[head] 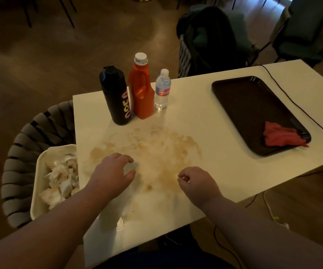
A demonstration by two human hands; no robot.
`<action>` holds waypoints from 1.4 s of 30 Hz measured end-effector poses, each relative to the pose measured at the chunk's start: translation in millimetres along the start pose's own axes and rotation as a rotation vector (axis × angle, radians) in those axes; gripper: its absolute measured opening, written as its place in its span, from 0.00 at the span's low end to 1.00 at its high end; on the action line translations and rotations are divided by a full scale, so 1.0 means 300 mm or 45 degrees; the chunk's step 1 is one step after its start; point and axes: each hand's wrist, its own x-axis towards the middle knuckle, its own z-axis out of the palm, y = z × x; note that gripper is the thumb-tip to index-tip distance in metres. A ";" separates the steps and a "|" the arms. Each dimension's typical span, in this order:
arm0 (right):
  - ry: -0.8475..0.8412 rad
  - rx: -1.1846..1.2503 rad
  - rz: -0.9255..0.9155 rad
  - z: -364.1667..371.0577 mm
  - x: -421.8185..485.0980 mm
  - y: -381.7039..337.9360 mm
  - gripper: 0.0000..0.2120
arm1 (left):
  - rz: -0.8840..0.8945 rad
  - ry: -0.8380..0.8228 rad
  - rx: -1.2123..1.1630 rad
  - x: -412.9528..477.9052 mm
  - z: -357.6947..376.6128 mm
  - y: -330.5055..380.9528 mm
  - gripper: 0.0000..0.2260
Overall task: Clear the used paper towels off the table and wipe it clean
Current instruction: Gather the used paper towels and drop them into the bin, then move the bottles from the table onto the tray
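A white table (195,117) carries a wide brown stain (156,152) in its middle. My left hand (114,171) hovers at the stain's left edge, fingers curled and apart, nothing clearly in it. At the stain's near right my right hand (197,181) has its fingertips pinched together; whether a tiny scrap is between them I cannot tell. One small white paper scrap (120,224) lies near the front edge. Crumpled used paper towels (59,181) fill a white bin (34,191) left of the table. A red cloth (280,136) lies on a black tray (234,94).
A black bottle (115,98), an orange bottle (141,88) and a clear water bottle (162,90) stand at the far left of the table. A black cable (292,98) runs along the tray's right side. Woven chairs (21,148) flank the table.
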 end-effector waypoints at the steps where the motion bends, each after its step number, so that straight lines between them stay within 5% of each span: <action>1: -0.001 0.009 0.011 -0.004 -0.004 0.004 0.08 | 0.000 -0.005 -0.017 -0.002 -0.002 0.006 0.12; 3: -0.004 0.027 0.034 -0.015 -0.014 0.004 0.08 | -0.030 -0.011 -0.080 -0.013 -0.006 0.015 0.02; 11: 0.042 0.226 0.094 -0.129 -0.005 -0.063 0.08 | -0.141 0.103 -0.234 -0.053 -0.081 0.082 0.15; 14: 0.085 0.335 0.068 -0.193 0.067 -0.084 0.10 | -0.208 0.218 -0.415 -0.027 -0.119 0.127 0.01; 18: 0.117 0.423 0.018 -0.285 0.224 -0.096 0.06 | -0.260 0.301 -0.614 0.032 -0.123 0.210 0.18; 22: 0.099 0.504 0.060 -0.353 0.365 -0.111 0.16 | -0.294 0.300 -0.673 0.128 -0.126 0.303 0.26; 30: 0.123 0.595 0.190 -0.395 0.640 -0.265 0.37 | -0.261 0.287 -0.765 0.260 -0.129 0.338 0.27; 39: 0.141 0.632 0.178 -0.323 0.875 -0.312 0.48 | -0.303 0.260 -0.766 0.324 -0.052 0.335 0.27; 42: 0.095 0.676 0.093 -0.336 0.927 -0.299 0.44 | -0.287 0.266 -0.795 0.316 -0.019 0.348 0.26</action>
